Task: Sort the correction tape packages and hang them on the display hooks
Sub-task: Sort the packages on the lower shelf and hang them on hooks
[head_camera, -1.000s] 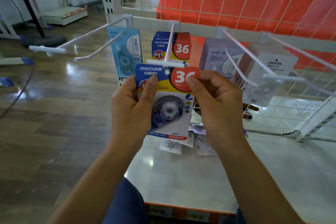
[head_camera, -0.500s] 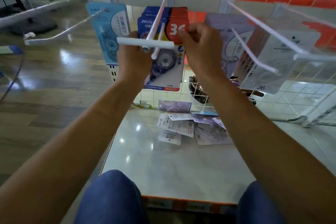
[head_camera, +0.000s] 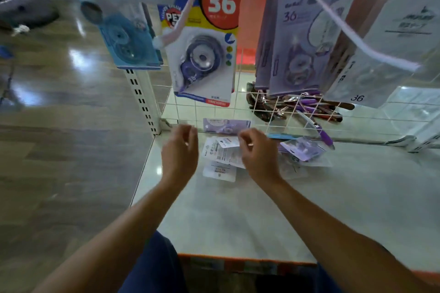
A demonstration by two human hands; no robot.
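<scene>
The front package (head_camera: 204, 38) is rocking a blue top, a yellow band and a big red patch with a white 36, and its tape roller is showing purple-blue. The light blue package (head_camera: 129, 40) is going sky blue all over. The lavender packages (head_camera: 295, 40) are wearing pale purple with darker purple print, while the white packages (head_camera: 381, 54) are carrying black lettering. The back panel (head_camera: 252, 14) is glowing orange-red and the wire grid (head_camera: 241, 102) is looking white. The shelf (head_camera: 238, 216) is looking pale grey-green with an orange front edge, the floor (head_camera: 59, 150) is showing brown wood planks, the pens (head_camera: 316, 111) are looking purple, and the trousers (head_camera: 152, 266) are coming across dark blue.
</scene>
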